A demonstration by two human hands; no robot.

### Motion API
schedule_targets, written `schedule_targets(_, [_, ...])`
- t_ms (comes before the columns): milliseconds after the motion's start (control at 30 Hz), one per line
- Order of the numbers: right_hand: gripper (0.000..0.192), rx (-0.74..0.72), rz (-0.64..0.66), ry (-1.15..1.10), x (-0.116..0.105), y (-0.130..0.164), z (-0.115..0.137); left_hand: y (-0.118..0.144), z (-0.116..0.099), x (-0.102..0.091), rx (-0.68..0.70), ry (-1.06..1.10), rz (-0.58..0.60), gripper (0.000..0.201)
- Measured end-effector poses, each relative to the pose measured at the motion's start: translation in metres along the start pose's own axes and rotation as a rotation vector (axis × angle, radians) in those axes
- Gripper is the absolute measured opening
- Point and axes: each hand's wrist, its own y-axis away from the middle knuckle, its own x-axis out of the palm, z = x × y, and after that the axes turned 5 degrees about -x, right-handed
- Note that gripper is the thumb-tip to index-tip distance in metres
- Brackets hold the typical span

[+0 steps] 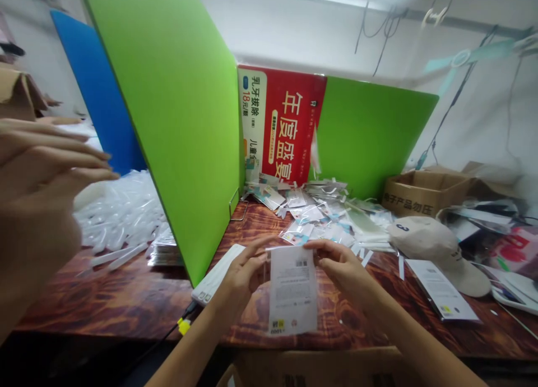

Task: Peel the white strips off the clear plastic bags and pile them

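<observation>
In the head view, a white printed card in a clear plastic sleeve (293,291) hangs upright in front of me, over the table's front part. My left hand (247,266) is closed at its upper left edge, the thumb and fingers pinching the clear plastic there. On the opposite upper corner, my right hand (336,261) pinches the sleeve between thumb and fingers. The small print on the card is too blurred to read. Behind both hands lies a loose pile of similar sleeved cards (311,213).
A green partition (168,112) rises left of me. Beyond it are another person's hand (37,190) and clear plastic pieces (121,213). A white power strip (218,275) lies by its foot. Rightward are a cap (432,247), a sleeved card stack (441,289) and a cardboard box (414,199).
</observation>
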Motion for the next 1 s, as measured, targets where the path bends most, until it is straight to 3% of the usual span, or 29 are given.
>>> schedule_targets(133, [0.034,-0.037,-0.055,-0.027,0.000,0.000,0.004,0.000,0.003,0.004,-0.135,-0.011,0.080,0.104])
schedule_targets(233, [0.035,-0.069,-0.070,-0.006,-0.001,0.000,0.006,0.003,0.003,0.007,-0.139,-0.069,0.158,0.122])
schedule_targets(467, [0.030,-0.136,-0.045,0.174,-0.006,0.002,0.004,0.007,-0.003,0.011,-0.122,-0.129,0.129,0.129])
schedule_targets(633, [0.041,-0.200,0.000,0.410,-0.001,0.005,0.002,0.016,0.006,0.017,-0.163,-0.337,0.274,0.121])
schedule_targets(733, [0.046,-0.234,0.103,0.525,0.004,0.008,0.005,0.023,0.017,0.020,-0.189,-0.470,0.387,0.114])
schedule_targets(867, [0.046,-0.165,0.279,0.590,0.009,0.010,0.006,0.028,0.025,0.023,-0.228,-0.502,0.438,0.114])
schedule_targets(1000, [0.040,-0.105,0.241,0.529,0.008,0.008,0.005,0.025,0.022,0.024,-0.235,-0.421,0.424,0.111])
